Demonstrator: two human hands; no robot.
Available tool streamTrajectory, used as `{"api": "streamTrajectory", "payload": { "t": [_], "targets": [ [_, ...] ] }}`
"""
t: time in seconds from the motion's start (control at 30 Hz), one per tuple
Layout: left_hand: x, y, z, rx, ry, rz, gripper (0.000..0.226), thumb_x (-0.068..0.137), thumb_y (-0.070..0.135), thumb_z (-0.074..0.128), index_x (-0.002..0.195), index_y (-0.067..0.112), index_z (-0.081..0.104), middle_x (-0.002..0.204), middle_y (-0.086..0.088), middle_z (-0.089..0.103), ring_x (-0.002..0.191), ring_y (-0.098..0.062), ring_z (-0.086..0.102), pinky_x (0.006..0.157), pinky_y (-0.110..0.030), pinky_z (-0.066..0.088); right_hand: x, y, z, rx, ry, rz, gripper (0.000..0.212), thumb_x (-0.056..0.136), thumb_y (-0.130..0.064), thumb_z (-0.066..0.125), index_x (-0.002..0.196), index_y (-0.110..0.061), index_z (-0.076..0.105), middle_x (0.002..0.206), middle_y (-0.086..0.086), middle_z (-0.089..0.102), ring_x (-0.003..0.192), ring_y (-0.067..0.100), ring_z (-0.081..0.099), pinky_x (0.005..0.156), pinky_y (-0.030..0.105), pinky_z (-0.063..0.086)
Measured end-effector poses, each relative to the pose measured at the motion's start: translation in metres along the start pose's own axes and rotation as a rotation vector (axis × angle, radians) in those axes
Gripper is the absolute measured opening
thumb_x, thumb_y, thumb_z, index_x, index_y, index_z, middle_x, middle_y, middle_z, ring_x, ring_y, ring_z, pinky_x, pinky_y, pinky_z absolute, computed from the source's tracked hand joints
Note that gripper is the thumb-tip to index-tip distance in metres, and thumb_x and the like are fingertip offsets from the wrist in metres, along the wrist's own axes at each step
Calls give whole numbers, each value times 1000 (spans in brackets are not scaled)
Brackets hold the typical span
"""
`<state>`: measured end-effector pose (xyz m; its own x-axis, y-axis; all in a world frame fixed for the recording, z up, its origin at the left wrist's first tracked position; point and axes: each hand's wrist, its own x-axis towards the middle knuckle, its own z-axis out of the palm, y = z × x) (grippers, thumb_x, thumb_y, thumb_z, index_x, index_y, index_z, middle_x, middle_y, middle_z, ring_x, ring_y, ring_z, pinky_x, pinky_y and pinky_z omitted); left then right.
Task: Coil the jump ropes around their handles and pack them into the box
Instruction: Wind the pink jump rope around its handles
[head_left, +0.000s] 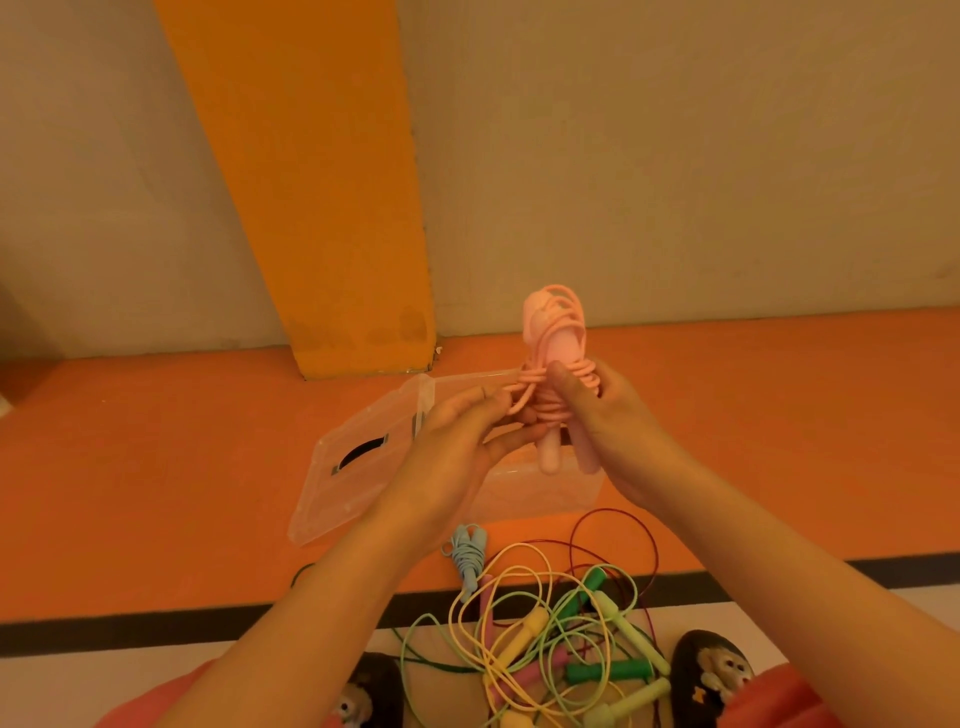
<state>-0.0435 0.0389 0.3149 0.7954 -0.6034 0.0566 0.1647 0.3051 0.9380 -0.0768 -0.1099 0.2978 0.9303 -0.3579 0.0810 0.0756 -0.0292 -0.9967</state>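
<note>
From the head view, the right hand (608, 421) curls round both handles of the pink plastic jump rope (556, 332). Its thumb presses on the wraps, probably so they cannot slip. The left hand (457, 447) pinches the loose cord, apparently to tuck in its end. The bundle is held just above the clear plastic box (545, 488), handy for dropping in. A tangle of yellow and green jump ropes (561, 623) lies on the floor nearby.

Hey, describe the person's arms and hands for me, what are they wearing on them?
Both forearms are bare, no sleeves over them. The left hand and right hand wear no gloves; no ring, watch or bracelet shows. Coral-red fabric at the bottom corners could be sleeve or trouser: cannot tell.
</note>
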Motion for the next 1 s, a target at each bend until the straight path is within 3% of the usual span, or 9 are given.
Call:
{"api": "streamTrajectory", "payload": {
  "t": [0.13,0.3,0.4,0.47,0.6,0.73,0.83,0.93,1.0],
  "targets": [
    [-2,0,1,33,-29,-24,27,100,4,38,113,1,62,113,-12,69,110,-21,65,103,-36,47,6,-1,-7,-83,69,-95,50,76,-45,72,115,-15,60,103,3,68,90,17,66,71,28,54],
    [3,0,1,2,-58,-20,30,97,-3,31,98,1,61,115,-17,67,112,-26,63,101,-36,48,10,2,-12,-124,72,-159,43,81,-29,67,119,-13,57,105,3,66,89,13,63,74,26,51],
    [5,-4,-3,156,-20,22,25,98,2,39,88,1,61,103,-8,71,101,-24,68,89,-32,55,5,1,-8,-192,18,-203,41,80,-35,72,116,-21,56,101,-6,66,88,5,62,73,17,49],
    [8,-6,-8,328,31,45,20,95,12,53,78,3,58,91,-5,71,88,-21,70,78,-27,58,1,3,-5,-227,-6,-200,47,78,-45,71,117,-25,54,105,-7,65,93,6,63,78,22,51],
    [10,-9,-10,491,-16,-56,27,90,22,62,107,1,58,86,-10,66,64,-14,65,62,-21,55,1,4,-5,-195,18,-173,62,69,-57,66,119,-25,54,107,-1,66,98,17,64,82,40,55],
    [10,-11,-6,570,-49,-17,27,92,26,60,105,3,58,69,-22,60,52,-16,53,55,-24,46,1,3,-7,-230,-6,-181,55,69,-61,61,114,-31,54,106,-1,67,93,16,65,77,39,55],
    [11,-12,-4,582,-99,-62,29,97,28,51,95,0,60,50,-2,49,46,-14,47,52,-22,42,0,6,-4,-245,-4,-170,42,78,-50,66,112,-27,53,99,-3,66,85,14,66,72,36,53],
    [10,-10,1,573,-173,-117,32,101,20,43,89,-6,56,52,-2,45,44,-11,48,49,-19,43,1,8,-3,-255,77,-154,49,73,-56,64,109,-23,58,95,-2,67,83,15,64,68,33,52],
    [10,-6,3,602,-226,-111,31,102,17,41,75,4,48,54,-6,46,45,-12,50,50,-19,44,4,8,-5,-222,130,-151,36,82,-43,68,104,-15,61,90,2,68,76,11,65,62,25,50]
  ]
}}
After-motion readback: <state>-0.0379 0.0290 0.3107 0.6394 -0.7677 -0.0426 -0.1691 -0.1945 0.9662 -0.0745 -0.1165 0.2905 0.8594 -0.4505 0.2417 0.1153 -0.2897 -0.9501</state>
